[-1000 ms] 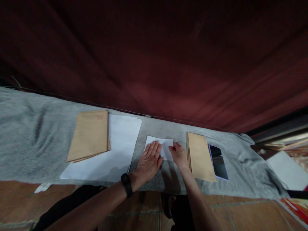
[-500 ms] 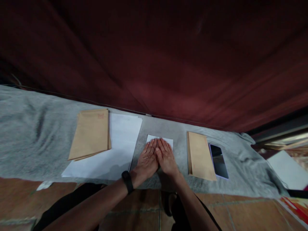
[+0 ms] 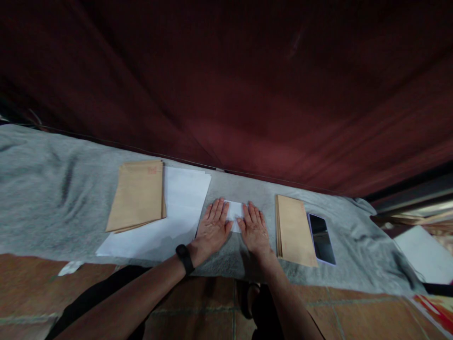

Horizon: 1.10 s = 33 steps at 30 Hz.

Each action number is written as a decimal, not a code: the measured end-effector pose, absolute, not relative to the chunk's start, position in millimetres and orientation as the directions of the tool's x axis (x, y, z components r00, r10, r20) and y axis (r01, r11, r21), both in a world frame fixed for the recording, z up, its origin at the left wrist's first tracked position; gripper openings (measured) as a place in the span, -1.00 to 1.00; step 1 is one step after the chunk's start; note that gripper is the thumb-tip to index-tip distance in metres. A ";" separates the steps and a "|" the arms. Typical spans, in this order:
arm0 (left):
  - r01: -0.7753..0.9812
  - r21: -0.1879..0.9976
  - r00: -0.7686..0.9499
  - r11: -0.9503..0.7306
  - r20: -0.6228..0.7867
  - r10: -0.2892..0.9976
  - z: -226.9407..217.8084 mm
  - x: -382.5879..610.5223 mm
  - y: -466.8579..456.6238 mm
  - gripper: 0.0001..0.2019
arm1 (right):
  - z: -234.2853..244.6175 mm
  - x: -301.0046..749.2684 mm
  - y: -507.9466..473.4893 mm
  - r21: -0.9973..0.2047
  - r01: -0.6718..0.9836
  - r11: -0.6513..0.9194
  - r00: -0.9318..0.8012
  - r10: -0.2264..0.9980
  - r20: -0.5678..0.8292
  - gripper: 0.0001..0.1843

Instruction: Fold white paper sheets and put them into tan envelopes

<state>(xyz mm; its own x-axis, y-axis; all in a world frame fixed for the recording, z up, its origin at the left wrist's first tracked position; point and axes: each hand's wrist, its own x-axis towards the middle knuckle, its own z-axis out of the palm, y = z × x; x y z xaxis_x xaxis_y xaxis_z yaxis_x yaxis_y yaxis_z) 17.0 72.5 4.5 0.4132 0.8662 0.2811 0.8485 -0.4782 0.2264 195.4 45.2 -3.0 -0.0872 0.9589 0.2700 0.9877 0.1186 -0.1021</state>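
A small folded sheet of white paper (image 3: 234, 211) lies flat on the grey cloth, partly covered by both hands. My left hand (image 3: 213, 225) presses on its left side, palm down with fingers stretched out. On the right side of the paper rests my right hand (image 3: 254, 229), also flat and open. The two thumbs point toward each other, with the middle of the paper showing between them. A black band (image 3: 185, 259) is around my left wrist.
On the left, brown envelopes (image 3: 138, 196) lie over white paper sheets (image 3: 184, 203). More brown envelopes (image 3: 295, 229) and a phone (image 3: 322, 238) are at the right, on the grey cloth (image 3: 357, 250). A dark red curtain-like surface (image 3: 226, 94) rises behind.
My hands have slid apart from the middle of the paper, left hand to the left and right hand to the right, uncovering its centre. The view has shifted slightly.
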 end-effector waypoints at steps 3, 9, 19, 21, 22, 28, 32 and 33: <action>0.851 0.229 0.404 -0.472 0.287 0.868 6.0 14.1 72.0 -0.44 | -3.5 202.9 44.3 -0.087 0.991 0.098 -0.071 0.961 0.266 -0.38; 0.871 0.221 0.379 -0.438 0.264 0.887 11.6 6.7 70.7 -0.45 | -1.7 213.4 38.9 -0.063 0.997 0.039 -0.020 0.961 0.277 -0.40; 0.818 0.419 0.344 -0.395 0.195 0.919 17.4 2.5 84.8 -0.46 | 16.4 182.6 27.9 -0.180 0.951 0.251 -0.195 0.940 0.280 -0.43; 0.789 0.489 0.319 -0.373 0.193 0.928 18.0 2.9 89.4 -0.46 | 13.7 172.4 23.3 -0.184 0.935 0.304 -0.251 0.932 0.262 -0.39; 0.773 0.524 0.303 -0.358 0.192 0.934 18.3 2.6 91.1 -0.47 | 12.2 168.6 21.5 -0.177 0.933 0.314 -0.264 0.929 0.259 -0.37; 0.632 0.737 0.214 -0.239 0.131 0.968 21.7 -4.3 99.9 -0.47 | 12.1 159.8 20.6 -0.132 0.953 0.272 -0.235 0.942 0.241 -0.35; 0.539 0.833 0.145 -0.123 0.052 0.988 22.3 -4.9 108.2 -0.44 | 16.5 156.7 22.9 -0.128 0.961 0.244 -0.210 0.949 0.235 -0.37; 0.522 0.847 0.138 -0.104 0.036 0.990 22.1 -4.2 110.1 -0.43 | 17.6 155.8 23.4 -0.129 0.962 0.240 -0.205 0.950 0.237 -0.37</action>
